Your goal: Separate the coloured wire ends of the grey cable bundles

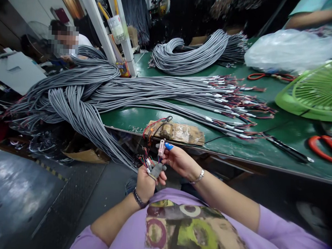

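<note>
Grey cable ends with thin coloured wires (145, 161) are gripped in my left hand (149, 180), whose thumb and a finger wear grey covers. Close beside it on the right, my right hand (179, 161) pinches a small pale pink connector (161, 148), with a blue cover on one fingertip. Thin wires run from the connector down to my left hand. Both hands are in front of the table edge, near a worn wooden block (179, 133) with red and black leads. The held cables hang from the large grey cable bundle (81, 102) at the left.
The green table (127, 119) carries stripped cable ends (224, 101), a cable coil (191, 56), a green fan (318, 90), red-handled scissors (326, 148), a black tool (290, 150) and a plastic bag (290, 51). A white post (100, 26) rises behind. Other people are at back left and top right.
</note>
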`<control>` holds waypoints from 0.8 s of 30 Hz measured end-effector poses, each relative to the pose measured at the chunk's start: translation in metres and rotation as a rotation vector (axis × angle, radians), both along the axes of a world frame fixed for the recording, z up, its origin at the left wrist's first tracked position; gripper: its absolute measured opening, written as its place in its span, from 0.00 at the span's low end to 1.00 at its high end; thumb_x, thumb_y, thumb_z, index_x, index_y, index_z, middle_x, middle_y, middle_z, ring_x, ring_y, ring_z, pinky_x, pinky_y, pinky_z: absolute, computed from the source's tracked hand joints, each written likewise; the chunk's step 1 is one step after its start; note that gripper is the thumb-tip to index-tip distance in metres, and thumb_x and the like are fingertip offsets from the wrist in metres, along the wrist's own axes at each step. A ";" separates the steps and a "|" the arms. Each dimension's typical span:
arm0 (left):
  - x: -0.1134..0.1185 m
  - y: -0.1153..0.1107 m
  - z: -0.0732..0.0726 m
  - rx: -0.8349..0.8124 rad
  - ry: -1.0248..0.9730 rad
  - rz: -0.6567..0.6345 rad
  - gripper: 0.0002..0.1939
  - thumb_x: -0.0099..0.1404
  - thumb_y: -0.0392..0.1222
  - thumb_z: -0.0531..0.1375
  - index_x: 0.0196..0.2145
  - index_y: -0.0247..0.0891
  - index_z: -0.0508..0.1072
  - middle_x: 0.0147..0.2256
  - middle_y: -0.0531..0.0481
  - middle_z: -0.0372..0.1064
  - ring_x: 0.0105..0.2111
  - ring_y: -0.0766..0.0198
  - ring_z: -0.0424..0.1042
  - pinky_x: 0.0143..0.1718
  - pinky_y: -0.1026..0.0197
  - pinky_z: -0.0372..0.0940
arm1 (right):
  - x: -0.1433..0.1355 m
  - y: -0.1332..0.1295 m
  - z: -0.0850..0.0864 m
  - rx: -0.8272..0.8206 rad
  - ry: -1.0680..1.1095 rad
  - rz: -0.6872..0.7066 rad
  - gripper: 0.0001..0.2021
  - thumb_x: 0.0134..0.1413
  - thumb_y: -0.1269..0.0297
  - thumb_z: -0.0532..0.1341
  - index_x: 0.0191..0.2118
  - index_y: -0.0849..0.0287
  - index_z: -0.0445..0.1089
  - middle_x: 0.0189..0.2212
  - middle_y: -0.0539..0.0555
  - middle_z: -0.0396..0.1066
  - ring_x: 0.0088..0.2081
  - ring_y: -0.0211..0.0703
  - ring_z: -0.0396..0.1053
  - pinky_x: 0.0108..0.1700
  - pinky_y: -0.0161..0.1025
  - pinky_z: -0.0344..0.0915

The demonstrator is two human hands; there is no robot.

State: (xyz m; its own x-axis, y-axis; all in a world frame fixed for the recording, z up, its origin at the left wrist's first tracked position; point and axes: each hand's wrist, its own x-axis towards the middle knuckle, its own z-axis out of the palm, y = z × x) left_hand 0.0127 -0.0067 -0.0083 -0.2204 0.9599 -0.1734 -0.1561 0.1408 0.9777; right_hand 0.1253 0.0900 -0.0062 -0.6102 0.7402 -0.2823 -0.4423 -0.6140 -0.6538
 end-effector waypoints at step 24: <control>0.002 0.008 -0.003 -0.031 -0.031 0.016 0.20 0.57 0.56 0.60 0.26 0.34 0.71 0.18 0.50 0.70 0.14 0.70 0.66 0.14 0.68 0.49 | -0.018 0.006 -0.014 -0.080 0.009 -0.155 0.16 0.51 0.49 0.63 0.27 0.59 0.71 0.25 0.53 0.72 0.25 0.36 0.65 0.28 0.33 0.66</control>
State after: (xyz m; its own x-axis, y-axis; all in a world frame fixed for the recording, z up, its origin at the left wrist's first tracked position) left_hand 0.0149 0.0010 -0.0118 -0.2299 0.9503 -0.2098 -0.1884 0.1680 0.9676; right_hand 0.1073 0.0958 -0.0206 -0.4935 0.8008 -0.3393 -0.5409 -0.5881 -0.6013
